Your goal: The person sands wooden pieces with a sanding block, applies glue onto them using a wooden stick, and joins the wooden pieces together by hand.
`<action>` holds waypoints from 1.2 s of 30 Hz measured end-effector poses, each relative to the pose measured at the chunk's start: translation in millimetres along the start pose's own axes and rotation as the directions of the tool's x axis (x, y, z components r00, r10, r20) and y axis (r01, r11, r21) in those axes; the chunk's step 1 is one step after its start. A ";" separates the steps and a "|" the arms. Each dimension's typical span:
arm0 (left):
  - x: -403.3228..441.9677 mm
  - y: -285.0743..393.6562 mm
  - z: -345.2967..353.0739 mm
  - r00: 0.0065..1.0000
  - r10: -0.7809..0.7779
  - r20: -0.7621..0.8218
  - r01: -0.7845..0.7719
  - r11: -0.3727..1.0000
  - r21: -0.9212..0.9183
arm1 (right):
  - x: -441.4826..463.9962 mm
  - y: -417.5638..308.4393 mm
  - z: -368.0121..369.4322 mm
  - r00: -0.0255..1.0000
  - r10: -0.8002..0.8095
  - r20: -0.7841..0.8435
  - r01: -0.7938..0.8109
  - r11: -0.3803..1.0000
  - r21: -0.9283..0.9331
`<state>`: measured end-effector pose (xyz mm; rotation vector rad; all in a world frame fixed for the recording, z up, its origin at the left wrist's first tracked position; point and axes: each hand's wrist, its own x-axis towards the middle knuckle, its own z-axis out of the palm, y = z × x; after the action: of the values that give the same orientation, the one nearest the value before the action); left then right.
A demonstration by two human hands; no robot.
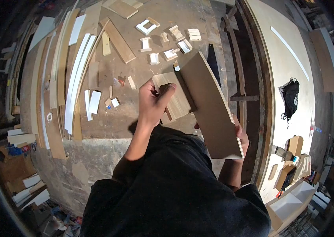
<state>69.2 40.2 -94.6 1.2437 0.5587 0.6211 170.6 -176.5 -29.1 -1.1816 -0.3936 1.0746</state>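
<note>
My left hand (157, 100) is closed on a light wood-grained block (180, 103), its thumb lying across the face. In my right hand (241, 134) is a long brown board (214, 118), gripped by its near end with the fingers partly behind it. The board tilts upward, and the block sits beside its left face along a dark edge; I cannot tell whether they are joined. Past the board's far end lies a dark tapering piece (213, 63), partly hidden. Several small white and wood pieces, one a square frame (148, 26), lie beyond my hands.
Long white strips (78, 79) and planks (117, 41) lie on the left. A wooden-edged pale panel (289, 59) on the right bears a black cloth item (290, 98) and a bottle (284, 154). A dark gap with wooden rails (244, 98) runs beside it.
</note>
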 end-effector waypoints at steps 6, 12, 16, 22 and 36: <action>-1.3 4.9 6.8 0.999 -0.044 -0.029 0.042 0.996 -0.074 | 0.9 3.9 -1.8 1.000 -0.003 0.022 0.003 1.000 0.008; -1.9 -0.7 2.8 0.990 -0.139 0.011 0.139 0.983 -0.123 | 1.0 3.5 0.0 1.000 0.004 -0.010 -0.004 1.000 -0.022; 0.1 -1.5 9.5 0.993 -0.119 0.007 0.118 0.970 -0.213 | 1.6 1.5 4.8 0.998 -0.035 -0.045 0.032 0.997 -0.074; 2.3 -0.1 14.9 0.991 -0.130 -0.011 0.123 0.957 -0.262 | 1.6 6.8 3.9 0.995 0.015 -0.097 -0.018 0.999 -0.031; 6.1 -4.2 19.3 0.994 -0.111 -0.020 0.101 0.952 -0.288 | 12.9 36.7 -24.7 0.993 0.010 0.115 -0.029 0.987 0.161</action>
<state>87.4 30.5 -94.6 0.9244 0.5403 0.6114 177.9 -179.8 -74.4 -0.9848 -0.3757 1.1722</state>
